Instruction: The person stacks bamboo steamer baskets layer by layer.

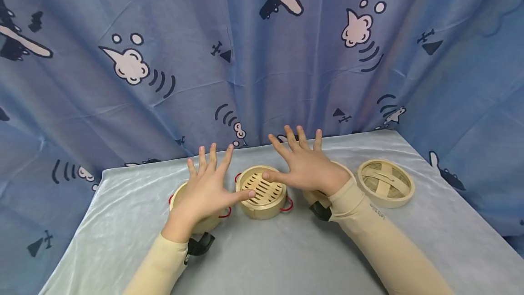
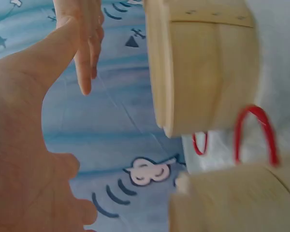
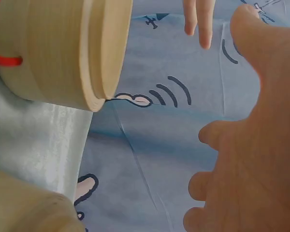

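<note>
My left hand hovers with fingers spread over a small bamboo steamer and hides most of it. My right hand, also spread and holding nothing, is above a pale round bamboo piece, largely covered by the hand and wrist. Between the hands stands another bamboo steamer with a slatted round insert and red loop handles; the left thumb overlaps its edge in the head view. The left wrist view shows one steamer's wall beside the palm. Bamboo also shows left of the right palm in the right wrist view.
A round woven bamboo lid with crossed strips lies at the right. Everything stands on a table with a pale cloth. A blue curtain printed with planes and clouds hangs behind and along the right side. Black pieces sit at the wrists.
</note>
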Action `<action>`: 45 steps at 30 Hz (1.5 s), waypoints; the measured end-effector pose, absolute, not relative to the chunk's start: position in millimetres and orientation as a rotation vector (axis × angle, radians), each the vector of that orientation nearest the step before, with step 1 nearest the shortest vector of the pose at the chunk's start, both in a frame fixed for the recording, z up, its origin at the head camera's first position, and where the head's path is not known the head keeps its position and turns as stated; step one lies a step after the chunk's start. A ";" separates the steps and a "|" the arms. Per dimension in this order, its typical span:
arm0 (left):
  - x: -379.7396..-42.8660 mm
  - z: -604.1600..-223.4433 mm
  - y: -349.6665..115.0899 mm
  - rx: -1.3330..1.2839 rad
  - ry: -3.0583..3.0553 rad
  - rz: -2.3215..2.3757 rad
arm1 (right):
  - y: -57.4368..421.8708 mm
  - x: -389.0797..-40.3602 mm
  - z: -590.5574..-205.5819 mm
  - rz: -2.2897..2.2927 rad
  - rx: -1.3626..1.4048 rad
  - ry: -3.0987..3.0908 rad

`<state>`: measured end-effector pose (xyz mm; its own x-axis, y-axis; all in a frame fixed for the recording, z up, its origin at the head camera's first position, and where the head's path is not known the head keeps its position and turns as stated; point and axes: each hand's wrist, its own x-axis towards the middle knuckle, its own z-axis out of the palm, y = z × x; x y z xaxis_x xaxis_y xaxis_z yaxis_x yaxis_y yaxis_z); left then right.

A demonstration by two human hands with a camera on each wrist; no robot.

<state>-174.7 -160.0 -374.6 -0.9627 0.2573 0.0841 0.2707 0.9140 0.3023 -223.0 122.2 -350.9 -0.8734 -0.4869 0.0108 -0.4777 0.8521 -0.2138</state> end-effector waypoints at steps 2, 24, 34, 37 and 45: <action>-172.8 -379.0 -167.2 -0.408 -3.033 -0.482 | 120.6 -223.9 -351.5 -0.313 -0.778 2.970; -129.6 -424.9 -259.4 -0.191 -2.930 -0.781 | 105.9 -223.2 -372.4 -0.323 -0.864 2.885; -127.7 -428.6 -268.9 -0.249 -2.925 -0.928 | 100.2 -224.0 -378.3 -0.348 -0.971 2.812; -127.5 -430.2 -271.1 -0.255 -2.919 -1.004 | 98.6 -225.3 -379.4 -0.340 -0.969 2.791; -131.8 -437.1 -275.2 -0.279 -2.842 -1.243 | 99.4 -230.5 -380.9 -0.292 -0.982 2.712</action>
